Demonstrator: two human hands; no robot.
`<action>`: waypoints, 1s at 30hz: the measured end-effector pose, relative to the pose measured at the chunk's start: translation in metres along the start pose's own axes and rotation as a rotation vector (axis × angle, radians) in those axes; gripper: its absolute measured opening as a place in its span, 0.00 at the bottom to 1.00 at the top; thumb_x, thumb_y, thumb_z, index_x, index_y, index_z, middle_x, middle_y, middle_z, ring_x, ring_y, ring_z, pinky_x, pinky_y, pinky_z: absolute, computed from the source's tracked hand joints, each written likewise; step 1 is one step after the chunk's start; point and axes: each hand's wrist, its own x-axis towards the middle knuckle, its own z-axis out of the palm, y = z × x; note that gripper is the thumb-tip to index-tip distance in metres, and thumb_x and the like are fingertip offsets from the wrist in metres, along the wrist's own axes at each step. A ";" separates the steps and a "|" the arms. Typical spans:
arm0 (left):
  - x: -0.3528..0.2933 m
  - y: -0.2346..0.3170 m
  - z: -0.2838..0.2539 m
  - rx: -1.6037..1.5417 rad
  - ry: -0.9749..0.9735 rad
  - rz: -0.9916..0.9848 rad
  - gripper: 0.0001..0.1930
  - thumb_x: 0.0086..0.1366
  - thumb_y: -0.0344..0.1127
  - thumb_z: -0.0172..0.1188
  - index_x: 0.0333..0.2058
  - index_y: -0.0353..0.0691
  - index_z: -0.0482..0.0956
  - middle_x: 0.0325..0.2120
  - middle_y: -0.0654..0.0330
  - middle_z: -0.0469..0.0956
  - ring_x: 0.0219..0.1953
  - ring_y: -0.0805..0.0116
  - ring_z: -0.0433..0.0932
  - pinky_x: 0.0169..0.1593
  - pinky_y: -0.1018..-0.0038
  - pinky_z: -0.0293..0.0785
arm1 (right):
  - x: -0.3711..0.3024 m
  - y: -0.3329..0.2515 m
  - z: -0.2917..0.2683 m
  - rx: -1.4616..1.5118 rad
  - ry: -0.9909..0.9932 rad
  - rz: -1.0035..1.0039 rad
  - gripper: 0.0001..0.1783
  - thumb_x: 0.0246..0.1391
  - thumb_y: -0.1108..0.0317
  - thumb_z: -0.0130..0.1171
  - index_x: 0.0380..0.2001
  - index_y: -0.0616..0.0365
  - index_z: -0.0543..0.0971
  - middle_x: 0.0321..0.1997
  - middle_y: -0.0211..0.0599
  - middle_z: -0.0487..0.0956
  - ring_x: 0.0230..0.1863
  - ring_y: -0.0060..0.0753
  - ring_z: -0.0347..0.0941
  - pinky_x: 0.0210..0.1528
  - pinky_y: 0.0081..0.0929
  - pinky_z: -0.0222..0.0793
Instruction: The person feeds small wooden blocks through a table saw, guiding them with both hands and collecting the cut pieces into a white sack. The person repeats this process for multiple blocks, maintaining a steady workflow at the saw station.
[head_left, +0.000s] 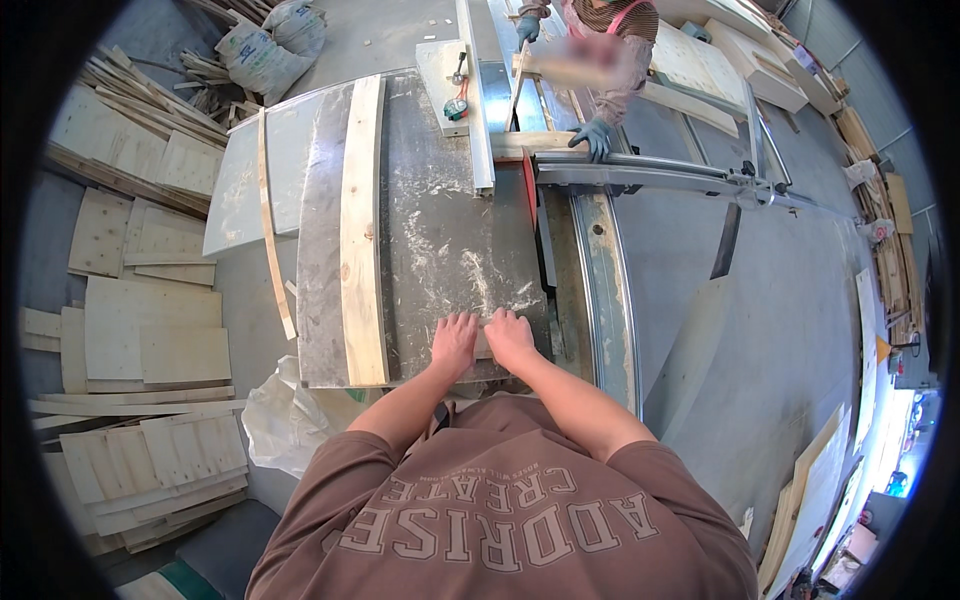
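Brown shirt [480, 490] foremost, left hand [455, 344] and right hand [510, 337] touch the grey tabletop [322, 290], each grip curled narrow, contents unclear.

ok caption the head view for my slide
Left hand and right hand at the near end of a dusty table, wooden plank leftward, gloved co-worker opposite.

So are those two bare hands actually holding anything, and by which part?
It cannot be told: the left hand and right hand are curled side by side over the grey tabletop near its front edge, hiding whatever might be beneath.
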 end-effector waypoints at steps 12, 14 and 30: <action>0.002 -0.002 0.012 0.020 0.014 -0.019 0.42 0.41 0.39 0.86 0.56 0.45 0.74 0.54 0.58 0.78 0.60 0.56 0.76 0.62 0.58 0.72 | 0.000 0.000 0.001 0.016 0.003 -0.003 0.17 0.42 0.66 0.80 0.38 0.55 0.89 0.50 0.42 0.80 0.55 0.43 0.81 0.50 0.39 0.81; 0.002 -0.001 0.010 0.018 0.005 -0.019 0.42 0.41 0.39 0.86 0.56 0.45 0.74 0.54 0.58 0.78 0.61 0.56 0.76 0.63 0.58 0.72 | 0.001 0.000 0.001 0.012 0.010 0.003 0.15 0.44 0.66 0.78 0.38 0.56 0.89 0.50 0.42 0.81 0.55 0.42 0.81 0.50 0.39 0.81; -0.012 0.003 0.001 -0.093 0.055 -0.056 0.51 0.49 0.39 0.80 0.70 0.38 0.62 0.66 0.48 0.68 0.68 0.47 0.68 0.70 0.54 0.67 | 0.019 0.012 -0.027 0.016 -0.048 -0.045 0.18 0.54 0.64 0.72 0.47 0.59 0.86 0.51 0.43 0.81 0.54 0.45 0.81 0.50 0.43 0.79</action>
